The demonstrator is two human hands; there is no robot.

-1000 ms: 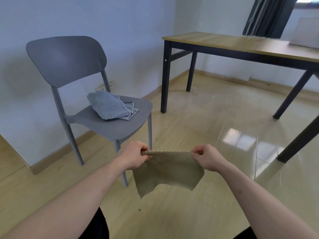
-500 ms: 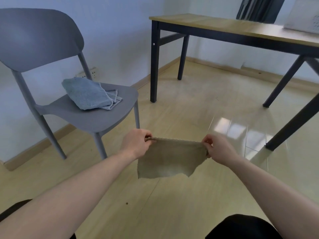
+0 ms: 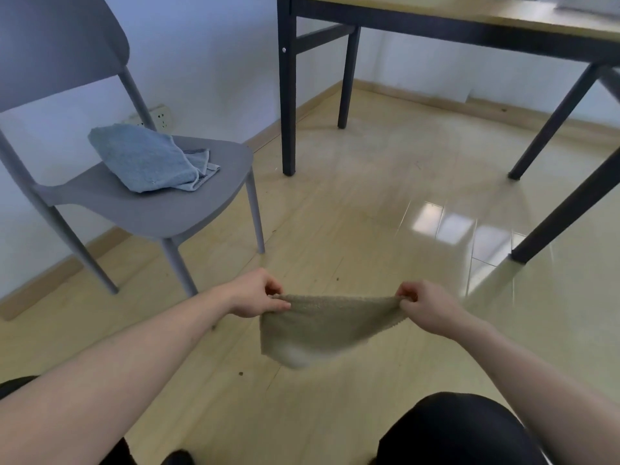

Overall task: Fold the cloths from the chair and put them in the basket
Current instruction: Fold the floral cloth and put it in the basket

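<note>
Beige cloth held stretched above the floor

No writing can be read. The beige cloth point(image 3: 322, 327), nubby and limp, is pinched at its top corners by the left hand point(image 3: 256, 293) and right hand point(image 3: 427, 308); farther off, a blue cloth point(image 3: 147, 159) is seen crumpled on the grey chair point(image 3: 161, 213).

Bare floor point(image 3: 352, 209) ahead; chair point(image 3: 161, 209) left; table leg point(image 3: 288, 105) beyond
</note>
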